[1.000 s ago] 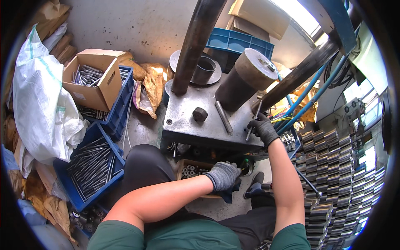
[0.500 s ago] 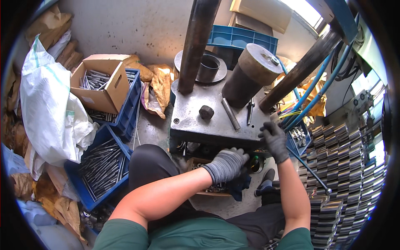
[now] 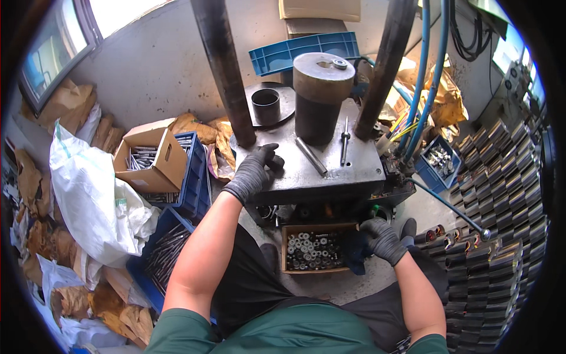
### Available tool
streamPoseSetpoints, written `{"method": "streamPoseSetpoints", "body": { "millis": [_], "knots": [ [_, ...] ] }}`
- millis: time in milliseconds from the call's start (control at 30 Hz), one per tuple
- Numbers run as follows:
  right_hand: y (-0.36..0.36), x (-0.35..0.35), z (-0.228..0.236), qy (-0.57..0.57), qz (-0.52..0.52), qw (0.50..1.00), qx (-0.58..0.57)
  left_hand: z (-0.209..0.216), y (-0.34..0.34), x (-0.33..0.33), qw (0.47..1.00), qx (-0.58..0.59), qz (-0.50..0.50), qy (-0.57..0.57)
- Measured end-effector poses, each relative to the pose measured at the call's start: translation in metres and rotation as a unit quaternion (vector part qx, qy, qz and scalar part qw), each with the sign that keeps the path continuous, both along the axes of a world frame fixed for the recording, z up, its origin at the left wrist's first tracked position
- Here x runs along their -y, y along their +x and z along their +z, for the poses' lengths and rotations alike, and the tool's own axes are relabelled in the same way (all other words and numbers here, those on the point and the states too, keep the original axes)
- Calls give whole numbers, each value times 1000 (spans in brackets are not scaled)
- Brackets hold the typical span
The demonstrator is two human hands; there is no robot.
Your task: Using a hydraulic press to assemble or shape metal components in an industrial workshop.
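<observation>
- Stacked shiny metal pieces (image 3: 495, 200) fill the right side of the frame.
- The steel bed (image 3: 367, 169) spans the centre, two dark columns (image 3: 386, 65) rising beyond it.
- A bulging white sack (image 3: 97, 200) leans at the left.
- The dark cylinder (image 3: 318, 112) stands upright on the bed, upper centre.
- An open carton (image 3: 285, 249) of small metal rings sits on the floor, lower centre.
- Gloved hands: the left hand (image 3: 250, 174) is at the bed's near left corner, grip half open, fingers bent; the right hand (image 3: 384, 241) is right of the carton, grip partly curled beside a dark cloth (image 3: 355, 253). Whether either has hold of anything, I cannot tell from this angle.
- A plain rod (image 3: 311, 156) and a stepped rod (image 3: 345, 141) lie right of centre on the bed.
- A dark bolt (image 3: 275, 163) shows just beside the left fingers.
</observation>
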State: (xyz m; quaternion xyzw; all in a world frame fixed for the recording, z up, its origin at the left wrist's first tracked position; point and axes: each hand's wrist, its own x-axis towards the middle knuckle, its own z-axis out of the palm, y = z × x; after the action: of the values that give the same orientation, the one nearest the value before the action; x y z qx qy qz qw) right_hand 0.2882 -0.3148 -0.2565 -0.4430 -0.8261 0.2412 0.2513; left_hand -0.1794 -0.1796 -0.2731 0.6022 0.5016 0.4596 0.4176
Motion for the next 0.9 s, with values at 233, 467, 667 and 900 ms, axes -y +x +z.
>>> {"method": "streamPoseSetpoints", "body": {
  "millis": [233, 467, 667, 900],
  "knots": [
    [37, 11, -33, -39, -64, 991, 111, 79, 74, -14, 820, 450, 135, -327],
    [61, -7, -51, -99, -139, 971, 166, 53, 35, -13, 812, 521, 42, -259],
    [74, 7, -57, -155, -157, 955, 199, 153, 93, 57, 910, 26, 222, 350],
    [37, 43, -78, -285, 1, 862, 419, 145, 104, 77, 992, -2, 13, 122]
  ]
}}
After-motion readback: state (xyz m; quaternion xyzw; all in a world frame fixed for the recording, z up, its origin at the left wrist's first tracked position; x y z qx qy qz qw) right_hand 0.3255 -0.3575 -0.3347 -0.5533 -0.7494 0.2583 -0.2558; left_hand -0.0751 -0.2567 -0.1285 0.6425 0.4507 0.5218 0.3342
